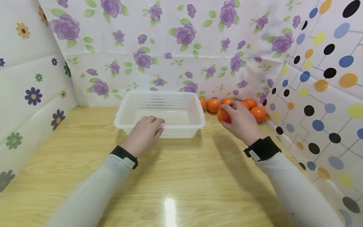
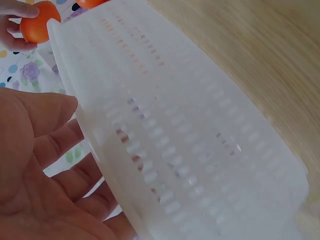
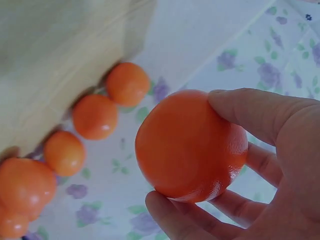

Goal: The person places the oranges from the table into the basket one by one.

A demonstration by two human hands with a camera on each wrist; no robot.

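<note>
Far left: one upright sheet (image 1: pixel 21 75), white, printed with daisy-like flowers, beside a wood-grain surface (image 1: pixel 175 176). Next: left hand (image 1: pixel 144 132), black band at the wrist, at the near rim of the basket; fingers loosely bent and grasping nothing evident, thumb on the near side; contact with the rim cannot be told for certain. Centre: one basket (image 1: pixel 181 131), white translucent plastic, rectangular, slotted walls, upright on the surface; no fruit seen inside, the slotted floor being visible except where the left hand and near wall screen it. Right of the basket: a group of orange fruit (image 1: pixel 214 106), several pieces, along the back of the surface, the leftmost partly hidden by the basket. In front of that group: one held orange fruit (image 3: pixel 187 147), smooth and glossy, outside the basket and apparently clear of the surface. Grasping it: right hand (image 1: pixel 241 121), thumb on one side, fingers curled round the other. Step in hand, by judgement: picking up a single fruit; the next move calls for a steady hold and, if toward the basket, enough height to clear its right rim. Far right: one dotted sheet (image 1: pixel 337 104), upright, multicoloured.
</note>
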